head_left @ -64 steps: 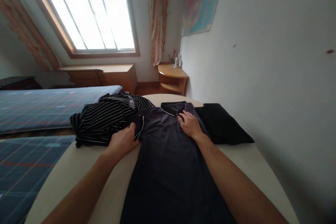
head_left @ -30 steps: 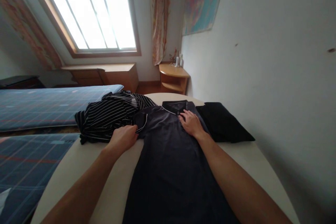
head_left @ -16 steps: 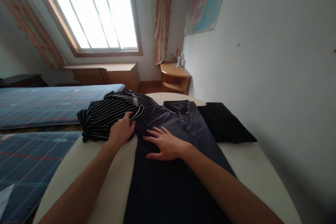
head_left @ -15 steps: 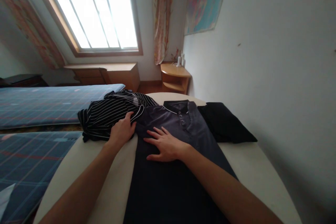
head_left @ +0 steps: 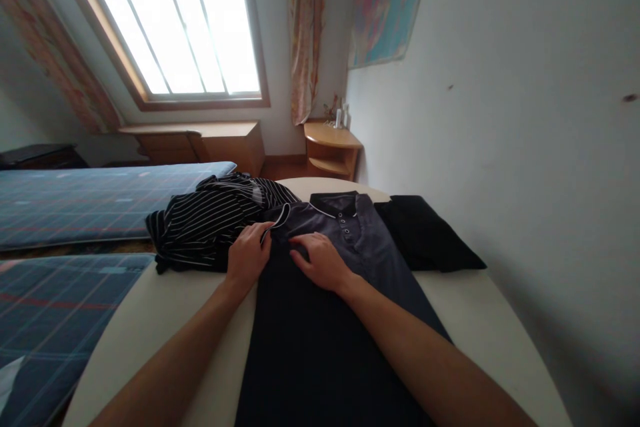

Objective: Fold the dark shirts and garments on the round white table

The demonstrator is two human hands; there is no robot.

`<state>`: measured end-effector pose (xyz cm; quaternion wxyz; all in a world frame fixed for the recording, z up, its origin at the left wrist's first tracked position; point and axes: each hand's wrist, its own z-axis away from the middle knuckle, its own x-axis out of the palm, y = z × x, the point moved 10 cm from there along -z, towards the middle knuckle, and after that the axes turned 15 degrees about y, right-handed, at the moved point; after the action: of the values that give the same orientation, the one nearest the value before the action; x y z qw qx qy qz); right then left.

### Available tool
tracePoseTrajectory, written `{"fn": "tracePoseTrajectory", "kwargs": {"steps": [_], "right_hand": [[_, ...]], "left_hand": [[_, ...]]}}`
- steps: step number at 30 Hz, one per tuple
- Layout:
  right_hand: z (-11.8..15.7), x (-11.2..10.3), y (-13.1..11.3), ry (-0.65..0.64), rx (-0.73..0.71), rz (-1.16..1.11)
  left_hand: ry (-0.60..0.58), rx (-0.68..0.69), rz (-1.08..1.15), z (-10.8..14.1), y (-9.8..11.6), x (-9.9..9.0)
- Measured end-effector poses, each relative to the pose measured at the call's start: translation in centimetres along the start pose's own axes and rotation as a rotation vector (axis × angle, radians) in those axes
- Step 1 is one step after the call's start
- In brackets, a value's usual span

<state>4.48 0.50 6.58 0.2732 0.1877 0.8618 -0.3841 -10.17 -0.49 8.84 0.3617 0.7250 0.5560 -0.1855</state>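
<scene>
A dark grey polo shirt lies spread on the round cream table, its collar at the far end and three buttons showing. My left hand is closed on the white-edged sleeve at the shirt's left side. On the shirt's chest, just right of the sleeve, rests my right hand, its fingers bent and thumb apart, holding nothing. A crumpled black-and-white striped garment lies beyond my left hand. To the right of the shirt is a folded black garment.
Two plaid mattresses lie left of the table. A corner shelf and a wooden desk stand beyond it, below the window. A white wall runs close along the right side.
My left hand has moved right, folding the sleeve inward over the shirt. My right hand has shifted slightly farther away, its spread fingers now drawn in.
</scene>
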Motion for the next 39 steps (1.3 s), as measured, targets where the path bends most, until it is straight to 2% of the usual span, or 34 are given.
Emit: {"fn": "tracePoseTrajectory", "kwargs": {"steps": [3, 5, 8, 10, 13, 18, 22, 27, 32, 36, 39], "right_hand": [[-0.5, -1.9, 3.0, 0.173, 0.218, -0.018], [-0.5, -2.4, 4.6, 0.222, 0.323, -0.060], [-0.5, -2.4, 6.0, 0.244, 0.390, -0.115], [-0.6, -2.4, 6.4, 0.257, 0.398, -0.141], [-0.8, -2.9, 6.8, 0.313, 0.417, -0.175], [-0.6, -3.8, 7.5, 0.394, 0.461, -0.156], [-0.3, -3.1, 7.9, 0.329, 0.451, -0.052], [-1.1, -2.0, 8.0, 0.222, 0.430, 0.159], [-4.8, -0.8, 8.6, 0.098, 0.443, 0.309], [-8.3, 0.7, 9.2, 0.039, 0.457, 0.368], [-10.2, 2.3, 9.4, -0.023, 0.443, 0.435]], "left_hand": [[-0.016, 0.118, 0.107, 1.1, 1.8, 0.5], [-0.074, 0.240, 0.197, 2.1, 3.4, 1.0], [-0.201, 0.398, 0.295, 3.6, 5.4, 1.8], [-0.282, 0.447, 0.321, 4.3, 5.9, 2.3], [-0.303, 0.420, 0.321, 4.4, 5.2, 2.5], [-0.218, 0.254, 0.291, 3.7, 2.3, 2.5], [-0.237, 0.143, 0.278, 3.6, 0.8, 3.1], [-0.295, 0.111, 0.318, 3.7, 0.9, 3.6], [-0.318, 0.161, 0.322, 3.6, 0.6, 3.2], [-0.304, 0.290, 0.207, 3.6, 0.3, 2.2], [-0.319, 0.321, 0.140, 3.5, 0.1, 1.9]]}}
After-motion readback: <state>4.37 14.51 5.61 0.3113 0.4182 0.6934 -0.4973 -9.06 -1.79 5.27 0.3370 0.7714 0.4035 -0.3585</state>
